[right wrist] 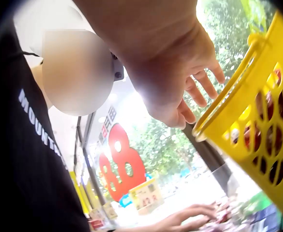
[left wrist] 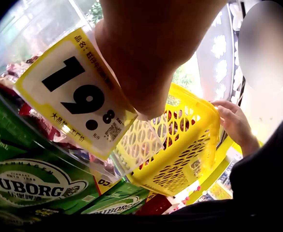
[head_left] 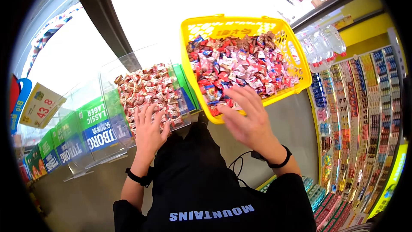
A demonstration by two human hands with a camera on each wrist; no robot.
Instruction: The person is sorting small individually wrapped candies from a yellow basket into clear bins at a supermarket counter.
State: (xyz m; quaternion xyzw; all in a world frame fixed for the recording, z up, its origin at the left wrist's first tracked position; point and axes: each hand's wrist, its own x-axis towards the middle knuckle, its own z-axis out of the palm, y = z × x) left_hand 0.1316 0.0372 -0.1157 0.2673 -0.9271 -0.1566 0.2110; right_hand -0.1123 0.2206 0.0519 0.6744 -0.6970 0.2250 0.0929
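My left hand (head_left: 150, 129) lies over the small wrapped candies (head_left: 148, 90) heaped in a clear plastic bin (head_left: 185, 122), its fingers spread and fingertips right at the wrappers. A yellow perforated basket (head_left: 305, 75) stands to the right, filled with pink, red, brown and blue wrapped candies (head_left: 244, 62). Over the basket's near rim reaches my right hand (head_left: 249, 114), fingers extended and loosely bent toward the candies at the near corner. In the right wrist view, the fingers of that hand (right wrist: 180, 82) hang beside the basket's rim (right wrist: 228, 94); no candy shows in them.
Green and blue Tuborg beer cartons (head_left: 92, 122) stand below and left of the bin. A 19.8 price card (left wrist: 78, 92) fronts a clear bin. Plastic bottles (head_left: 322, 45) and racks of small packets (head_left: 356, 116) stand right; a dark cable (head_left: 237, 161) hangs near my right wrist.
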